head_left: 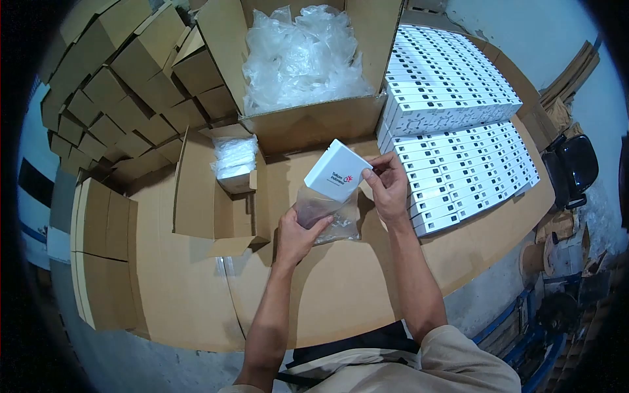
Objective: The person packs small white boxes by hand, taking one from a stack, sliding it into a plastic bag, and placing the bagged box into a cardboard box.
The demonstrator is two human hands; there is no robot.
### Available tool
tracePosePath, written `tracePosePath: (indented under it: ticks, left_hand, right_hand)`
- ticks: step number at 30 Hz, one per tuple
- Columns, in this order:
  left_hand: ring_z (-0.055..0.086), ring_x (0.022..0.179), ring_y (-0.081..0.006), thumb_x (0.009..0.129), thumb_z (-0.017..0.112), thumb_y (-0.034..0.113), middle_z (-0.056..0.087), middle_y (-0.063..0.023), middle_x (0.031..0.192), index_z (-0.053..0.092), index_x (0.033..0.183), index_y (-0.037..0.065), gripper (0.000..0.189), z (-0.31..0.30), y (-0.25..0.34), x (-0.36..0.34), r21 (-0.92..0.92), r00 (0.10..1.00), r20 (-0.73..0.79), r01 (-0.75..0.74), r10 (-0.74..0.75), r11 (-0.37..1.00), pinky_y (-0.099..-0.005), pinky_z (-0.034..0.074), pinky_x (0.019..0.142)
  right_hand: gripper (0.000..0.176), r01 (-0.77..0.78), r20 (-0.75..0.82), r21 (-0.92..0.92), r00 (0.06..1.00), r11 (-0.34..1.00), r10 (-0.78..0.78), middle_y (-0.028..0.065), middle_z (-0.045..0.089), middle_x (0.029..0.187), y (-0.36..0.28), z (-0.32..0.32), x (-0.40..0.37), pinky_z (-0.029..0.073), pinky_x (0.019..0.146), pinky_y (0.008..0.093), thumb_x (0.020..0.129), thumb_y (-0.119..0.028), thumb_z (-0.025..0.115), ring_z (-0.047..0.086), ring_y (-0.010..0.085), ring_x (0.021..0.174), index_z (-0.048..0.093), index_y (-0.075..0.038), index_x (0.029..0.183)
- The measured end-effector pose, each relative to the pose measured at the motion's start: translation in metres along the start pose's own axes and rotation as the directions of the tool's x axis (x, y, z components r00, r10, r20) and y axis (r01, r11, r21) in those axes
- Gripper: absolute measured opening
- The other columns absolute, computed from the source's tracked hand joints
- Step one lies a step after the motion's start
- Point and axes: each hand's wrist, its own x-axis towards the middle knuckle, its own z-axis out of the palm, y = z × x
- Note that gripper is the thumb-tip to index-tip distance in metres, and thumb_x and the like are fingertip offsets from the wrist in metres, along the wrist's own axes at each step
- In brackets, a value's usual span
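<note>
A flat white box [336, 171] with "Telkom Indonesia" and a red logo printed on its face is tilted in front of me. Its upper right corner is pinched between the thumb and fingers of my right hand [388, 187]. The lower end of the box sits inside the mouth of a clear plastic bag [344, 223]. On the left side, my left hand [299, 234] grips that bag, thumb lying across its front. The fingers behind the bag are partly hidden.
An open carton [229, 219] to the left holds several bagged pieces [234, 160]. Behind it, a large carton [314, 121] is full of clear bags [301, 62]. Rows of white boxes [458, 164] stand at the right. Brown cartons [111, 98] are piled at the left.
</note>
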Motion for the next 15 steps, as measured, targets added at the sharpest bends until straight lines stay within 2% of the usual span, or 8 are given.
tracePosePath:
  ticks: [11,15]
  left_hand:
    - [0.073,0.101,-0.0226,0.081,0.088,0.016,0.076,-0.0149,0.110,0.068,0.120,-0.003,0.047,0.0028,-0.0077,0.0007,-0.074,1.000,0.010,-0.016,0.017,0.997,-0.0385,0.056,0.092]
    - [0.071,0.104,-0.0229,0.081,0.087,0.015,0.074,-0.0145,0.112,0.066,0.124,-0.002,0.050,0.0034,-0.0107,0.0021,-0.068,0.998,0.002,-0.068,0.068,0.995,-0.0389,0.055,0.094]
  right_hand:
    - [0.022,-0.075,0.020,-0.012,0.997,0.997,0.075,0.0099,0.066,0.105,0.0021,0.0009,-0.0015,0.051,0.087,0.0301,0.093,-0.001,0.070,0.063,0.0132,0.098,0.054,-0.001,0.109]
    - [0.023,-0.087,0.053,-0.019,0.995,0.996,0.088,0.0098,0.067,0.105,0.0035,0.0020,-0.0018,0.051,0.088,0.0304,0.093,-0.001,0.071,0.063,0.0139,0.099,0.055,-0.001,0.110]
